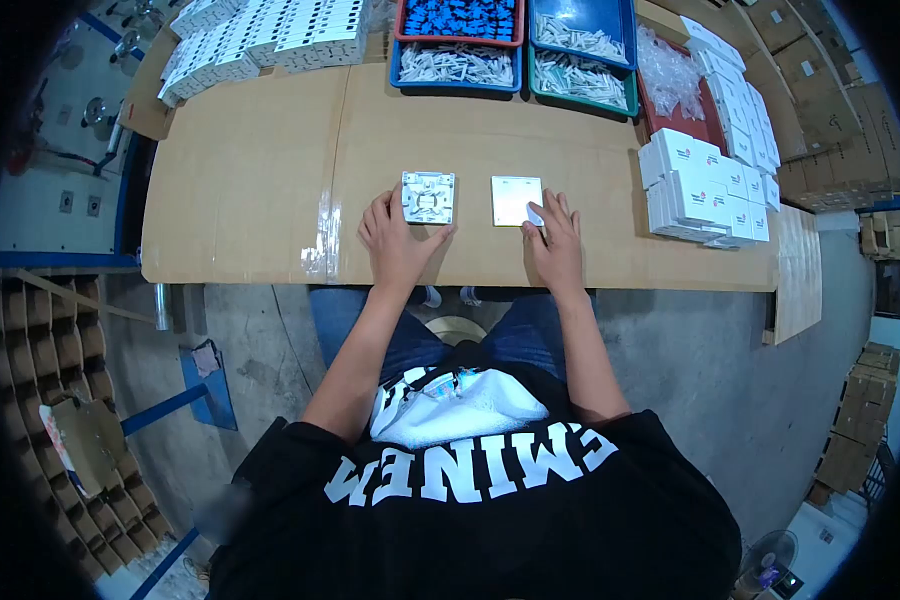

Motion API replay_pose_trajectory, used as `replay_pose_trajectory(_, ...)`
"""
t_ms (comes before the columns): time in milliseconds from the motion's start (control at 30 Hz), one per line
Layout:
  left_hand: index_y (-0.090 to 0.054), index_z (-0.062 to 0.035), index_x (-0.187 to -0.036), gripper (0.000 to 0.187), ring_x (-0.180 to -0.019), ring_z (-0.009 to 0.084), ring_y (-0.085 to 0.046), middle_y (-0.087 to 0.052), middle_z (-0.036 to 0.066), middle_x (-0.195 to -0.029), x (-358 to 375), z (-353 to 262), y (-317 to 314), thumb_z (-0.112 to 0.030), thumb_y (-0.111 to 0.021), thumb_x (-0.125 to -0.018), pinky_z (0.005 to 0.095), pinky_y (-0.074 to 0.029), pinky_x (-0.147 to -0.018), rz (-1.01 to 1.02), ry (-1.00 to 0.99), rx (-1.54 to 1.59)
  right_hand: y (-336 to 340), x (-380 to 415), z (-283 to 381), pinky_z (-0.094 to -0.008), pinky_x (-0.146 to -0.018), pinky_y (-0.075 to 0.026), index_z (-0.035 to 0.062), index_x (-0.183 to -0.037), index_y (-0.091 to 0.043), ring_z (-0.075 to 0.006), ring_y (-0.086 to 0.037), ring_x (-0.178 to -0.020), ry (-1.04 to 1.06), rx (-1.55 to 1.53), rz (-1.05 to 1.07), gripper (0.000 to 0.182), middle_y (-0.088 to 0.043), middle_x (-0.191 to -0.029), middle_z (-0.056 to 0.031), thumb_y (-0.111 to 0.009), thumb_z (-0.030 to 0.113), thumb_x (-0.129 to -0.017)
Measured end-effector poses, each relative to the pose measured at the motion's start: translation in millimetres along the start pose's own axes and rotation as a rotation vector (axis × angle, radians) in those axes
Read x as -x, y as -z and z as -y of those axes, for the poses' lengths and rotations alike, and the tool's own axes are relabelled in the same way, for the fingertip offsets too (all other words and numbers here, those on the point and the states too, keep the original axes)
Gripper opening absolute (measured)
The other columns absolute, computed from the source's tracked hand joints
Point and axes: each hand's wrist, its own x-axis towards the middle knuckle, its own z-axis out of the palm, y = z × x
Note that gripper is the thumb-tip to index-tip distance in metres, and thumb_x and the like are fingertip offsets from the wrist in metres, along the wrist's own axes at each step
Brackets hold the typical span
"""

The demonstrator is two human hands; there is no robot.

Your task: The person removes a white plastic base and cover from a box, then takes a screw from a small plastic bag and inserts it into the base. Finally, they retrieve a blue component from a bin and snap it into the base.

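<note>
My left hand [396,240] is at the lower left of a white square plastic housing [429,196], its moulded inner side facing up. The index finger lies along the left edge and the thumb along the bottom edge, so the hand holds it against the table. To the right lies a flat, smooth white square cover plate [510,198]. My right hand [558,240] has its thumb and a fingertip at the plate's lower right corner, gripping it there. A gap separates the two pieces.
The cardboard-covered table [240,170] has stacked white boxes [320,35] at the back left. Behind stand a red tray of blue parts [460,18] and bins of small white parts [455,65]. White boxes [700,190] and clear plastic bags [670,75] are at the right.
</note>
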Motion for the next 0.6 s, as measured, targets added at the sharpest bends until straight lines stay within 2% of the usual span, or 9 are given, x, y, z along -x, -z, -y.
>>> replay_pose_trajectory(233,-0.053,-0.0027,-0.142,0.101,-0.121,0.0386,-0.051,-0.056,0.018,-0.128,-3,-4,-5,-0.06,-0.089,-0.067,0.0529,-0.038,-0.105,-0.079,-0.019,-0.042,-5,1,0,-0.0619,-0.121,-0.026,0.0102,-0.127,-0.071,-0.0389,-0.042,-0.147,0.012,0.02,-0.053,0.036,-0.051,-0.154,-0.0162,-0.07,0.023,-0.094)
replay_pose_trajectory(367,-0.051,-0.0053,-0.143,0.102,-0.128,0.0376,-0.047,-0.054,0.017,-0.132,-3,-7,-5,-0.056,-0.091,-0.065,0.0537,-0.034,-0.109,-0.055,-0.008,-0.026,2,0,1,-0.0612,-0.122,-0.025,0.0084,-0.132,-0.067,-0.0424,-0.041,-0.147,-0.004,-0.063,-0.03,0.038,-0.052,-0.153,-0.0187,-0.067,0.022,-0.096)
replay_pose_trajectory(433,-0.048,-0.0053,-0.145,0.106,-0.129,0.038,-0.046,-0.053,0.017,-0.133,-3,-9,-4,-0.056,-0.091,-0.064,0.0538,-0.032,-0.11,-0.055,-0.02,-0.019,27,-11,12,-0.0615,-0.122,-0.023,0.0079,-0.133,-0.066,-0.0418,-0.042,-0.146,-0.123,-0.247,0.055,0.039,-0.055,-0.15,-0.0193,-0.067,0.023,-0.096)
replay_pose_trajectory(467,-0.048,-0.0053,-0.145,0.106,-0.129,0.038,-0.046,-0.053,0.017,-0.133,-3,-11,-4,-0.056,-0.091,-0.064,0.0538,-0.032,-0.11,-0.062,-0.043,-0.004,41,-21,11,-0.0615,-0.122,-0.023,0.0079,-0.133,-0.066,-0.0418,-0.042,-0.146,-0.122,-0.237,0.028,0.039,-0.055,-0.15,-0.0193,-0.067,0.023,-0.096)
replay_pose_trajectory(533,-0.045,-0.0053,-0.147,0.106,-0.131,0.0379,-0.045,-0.052,0.017,-0.135,-3,-14,-1,-0.053,-0.091,-0.065,0.0538,-0.031,-0.111,-0.042,-0.02,-0.019,72,-39,5,-0.0548,-0.118,-0.035,0.0073,-0.13,-0.067,-0.0391,-0.052,-0.138,-0.032,-0.176,0.036,0.036,-0.062,-0.141,-0.0182,-0.067,0.023,-0.097)
replay_pose_trajectory(567,-0.045,-0.0053,-0.147,0.106,-0.131,0.0379,-0.045,-0.052,0.017,-0.135,-4,-16,0,-0.053,-0.091,-0.065,0.0538,-0.031,-0.111,-0.045,-0.036,-0.01,91,-52,3,-0.0548,-0.118,-0.035,0.0073,-0.13,-0.067,-0.0391,-0.052,-0.138,-0.033,-0.169,0.018,0.036,-0.062,-0.141,-0.0182,-0.067,0.023,-0.097)
replay_pose_trajectory(600,-0.044,-0.0054,-0.149,0.106,-0.131,0.0381,-0.044,-0.051,0.017,-0.136,-4,-17,0,-0.051,-0.091,-0.066,0.0534,-0.03,-0.112,-0.028,-0.014,-0.022,114,-70,1,-0.0506,-0.113,-0.041,0.007,-0.128,-0.068,-0.0372,-0.057,-0.132,-0.029,-0.178,-0.019,0.035,-0.065,-0.135,-0.0171,-0.067,0.023,-0.097)
